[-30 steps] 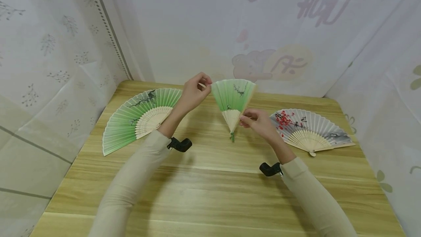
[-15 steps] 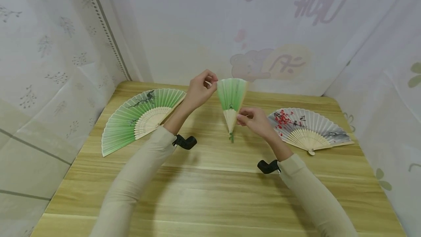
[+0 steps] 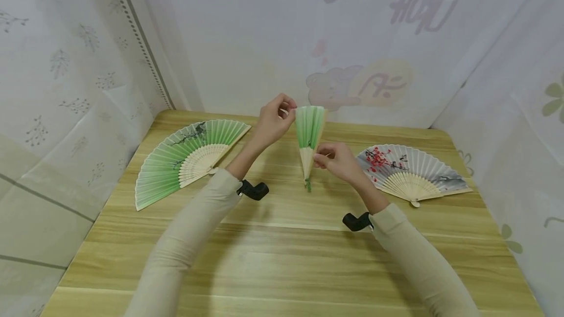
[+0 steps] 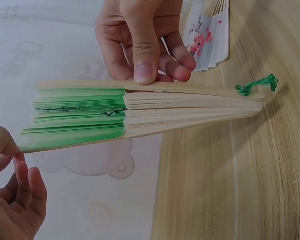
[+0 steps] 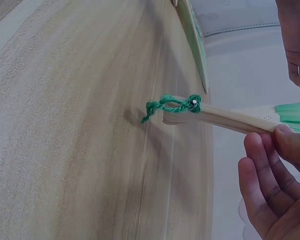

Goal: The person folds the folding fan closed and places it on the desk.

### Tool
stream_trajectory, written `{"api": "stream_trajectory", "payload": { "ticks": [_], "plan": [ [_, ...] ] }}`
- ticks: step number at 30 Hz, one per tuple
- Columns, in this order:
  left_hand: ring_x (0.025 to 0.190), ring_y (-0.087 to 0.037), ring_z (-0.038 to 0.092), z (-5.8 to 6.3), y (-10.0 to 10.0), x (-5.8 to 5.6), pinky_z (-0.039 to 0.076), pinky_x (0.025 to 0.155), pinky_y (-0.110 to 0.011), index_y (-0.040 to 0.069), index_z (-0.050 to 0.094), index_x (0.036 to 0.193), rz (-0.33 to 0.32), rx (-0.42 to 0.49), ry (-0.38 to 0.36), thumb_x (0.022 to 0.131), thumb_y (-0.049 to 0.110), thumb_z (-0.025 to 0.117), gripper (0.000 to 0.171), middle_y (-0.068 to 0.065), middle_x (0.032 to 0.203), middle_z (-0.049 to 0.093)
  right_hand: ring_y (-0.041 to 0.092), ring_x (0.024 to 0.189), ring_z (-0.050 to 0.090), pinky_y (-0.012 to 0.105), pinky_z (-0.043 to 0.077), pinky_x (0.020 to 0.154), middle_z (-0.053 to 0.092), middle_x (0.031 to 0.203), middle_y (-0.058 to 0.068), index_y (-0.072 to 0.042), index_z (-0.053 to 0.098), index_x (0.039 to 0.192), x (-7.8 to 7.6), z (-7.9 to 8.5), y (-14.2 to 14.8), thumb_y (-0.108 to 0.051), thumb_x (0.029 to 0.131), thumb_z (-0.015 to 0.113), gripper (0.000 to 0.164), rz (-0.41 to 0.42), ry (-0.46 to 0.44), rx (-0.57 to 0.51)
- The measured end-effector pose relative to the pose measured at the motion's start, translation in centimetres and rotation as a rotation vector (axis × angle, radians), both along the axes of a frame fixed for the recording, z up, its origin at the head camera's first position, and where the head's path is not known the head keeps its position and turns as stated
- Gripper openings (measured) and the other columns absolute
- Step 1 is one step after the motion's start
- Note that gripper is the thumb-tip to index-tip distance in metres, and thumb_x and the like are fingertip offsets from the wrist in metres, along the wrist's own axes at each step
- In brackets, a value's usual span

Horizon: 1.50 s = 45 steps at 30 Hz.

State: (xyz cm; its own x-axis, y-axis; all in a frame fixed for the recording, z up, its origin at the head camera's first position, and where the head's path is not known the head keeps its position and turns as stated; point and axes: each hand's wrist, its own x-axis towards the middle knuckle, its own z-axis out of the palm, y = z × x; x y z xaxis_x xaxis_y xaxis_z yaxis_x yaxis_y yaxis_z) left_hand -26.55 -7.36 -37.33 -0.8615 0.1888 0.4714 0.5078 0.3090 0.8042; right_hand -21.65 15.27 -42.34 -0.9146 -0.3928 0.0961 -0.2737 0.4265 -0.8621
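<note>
Between my hands a green folding fan (image 3: 310, 128) stands nearly folded, its wide end up and its pivot end low over the table. My left hand (image 3: 276, 120) pinches the upper corner of its left edge. Thumb and fingers of my right hand (image 3: 337, 161) pinch the wooden guard on its right side, lower down. In the left wrist view the pleats (image 4: 80, 110) are bunched close together, with narrow gaps among the ribs (image 4: 190, 107). A green knotted cord (image 5: 172, 104) hangs from the pivot in the right wrist view.
A spread green fan (image 3: 176, 160) with a dark branch print lies on the left of the wooden table (image 3: 282, 258). To the right lies a spread grey-white fan (image 3: 410, 170) with red blossoms. Printed cloth (image 3: 246, 38) hangs behind the table.
The held fan has narrowed from a partly spread wedge to a slim bundle. My left hand has moved right, toward my right hand, which has shifted slightly left. The fans on the table stay put.
</note>
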Motion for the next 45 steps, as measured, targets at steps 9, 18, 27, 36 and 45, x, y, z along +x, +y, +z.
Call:
{"api": "stream_trajectory", "payload": {
  "ticks": [9,18,27,36,45],
  "plan": [
    [0.073,-0.022,0.059,0.0,0.4,0.1,0.047,0.066,-0.028,0.0,0.062,0.101,0.012,0.005,0.0,0.097,-0.001,0.058,0.006,-0.012,0.091,0.065,0.049,0.076,0.067,0.056,0.057,0.069,0.071,0.077,0.012,0.004,0.072,0.091,0.2,0.0,-0.2,-0.004,0.099,0.067,0.013,-0.026,-0.013,-0.005],
    [0.076,-0.025,0.059,-0.1,0.5,0.2,0.048,0.068,-0.028,0.0,0.062,0.102,-0.001,0.015,0.01,0.099,0.0,0.057,0.006,-0.013,0.093,0.066,0.042,0.076,0.07,0.036,0.058,0.062,0.072,0.088,0.018,0.002,0.075,0.096,0.2,-0.2,0.1,-0.009,0.098,0.071,0.012,-0.069,0.051,0.05],
    [0.079,-0.024,0.059,-0.4,0.4,0.1,0.049,0.07,-0.032,-0.002,0.064,0.103,-0.01,0.033,-0.013,0.099,-0.001,0.057,0.008,-0.014,0.094,0.065,0.043,0.076,0.07,0.051,0.059,0.067,0.073,0.091,0.017,0.002,0.074,0.099,0.4,-0.2,0.2,-0.011,0.096,0.074,0.014,-0.071,0.039,-0.016],
    [0.082,-0.024,0.06,-0.7,0.3,0.1,0.048,0.072,-0.029,-0.005,0.065,0.103,0.003,0.062,-0.03,0.099,-0.001,0.059,0.008,-0.015,0.094,0.065,0.046,0.084,0.07,0.047,0.06,0.073,0.071,0.102,0.019,0.008,0.071,0.111,0.1,-1.1,0.5,-0.007,0.099,0.069,0.019,0.013,-0.027,-0.126],
    [0.08,-0.025,0.06,-0.7,0.4,0.2,0.048,0.07,-0.026,-0.006,0.066,0.104,0.032,0.07,-0.058,0.098,-0.001,0.06,0.01,-0.016,0.096,0.067,0.049,0.087,0.069,0.057,0.057,0.077,0.069,0.106,0.025,0.012,0.07,0.112,0.1,-1.1,0.4,-0.006,0.099,0.068,0.021,0.03,-0.041,-0.129]
  ]
}}
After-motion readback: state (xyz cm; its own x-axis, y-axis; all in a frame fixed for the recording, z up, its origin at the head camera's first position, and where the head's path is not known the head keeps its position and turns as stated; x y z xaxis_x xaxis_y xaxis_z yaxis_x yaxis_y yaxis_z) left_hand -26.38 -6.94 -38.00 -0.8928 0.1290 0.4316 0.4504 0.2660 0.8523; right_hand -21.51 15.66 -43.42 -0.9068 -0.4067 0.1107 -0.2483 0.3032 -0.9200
